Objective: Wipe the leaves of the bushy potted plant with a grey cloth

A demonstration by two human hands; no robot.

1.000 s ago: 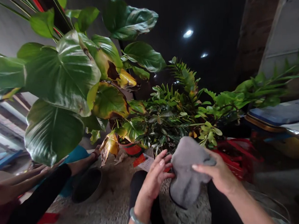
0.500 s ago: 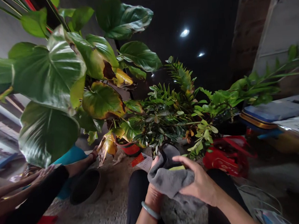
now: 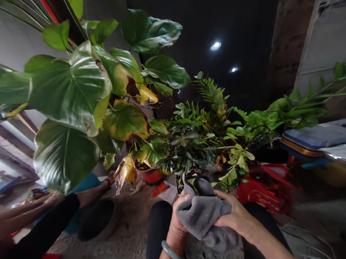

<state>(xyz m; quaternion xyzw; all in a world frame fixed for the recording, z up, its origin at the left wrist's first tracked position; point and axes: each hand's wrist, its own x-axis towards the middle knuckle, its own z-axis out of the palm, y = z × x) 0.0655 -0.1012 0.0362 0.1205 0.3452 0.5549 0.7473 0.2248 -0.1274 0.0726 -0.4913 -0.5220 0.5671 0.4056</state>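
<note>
A crumpled grey cloth (image 3: 207, 213) is bunched between my two hands, low in front of the plants. My left hand (image 3: 178, 215), with a pale bracelet at the wrist, is closed on the cloth's left side. On the opposite side my right hand (image 3: 235, 215) grips the cloth between thumb and fingers. Bits of green show among the upper folds, perhaps a leaf; most of what lies inside is hidden. Just behind the cloth stands a dense small-leaved plant (image 3: 191, 140).
A large-leaved plant (image 3: 71, 89) with yellowed leaves spreads over the left. Near it are a red pot (image 3: 151, 176) and a dark bucket (image 3: 99, 220). Another person's arm (image 3: 25, 212) and leg reach in at the left. A red bag (image 3: 264, 190) lies to the right.
The grey cloth has shifted slightly and is folded differently, covering the yellow-green patch seen before. My right fingers have closed in on it. The view has tilted a little.
</note>
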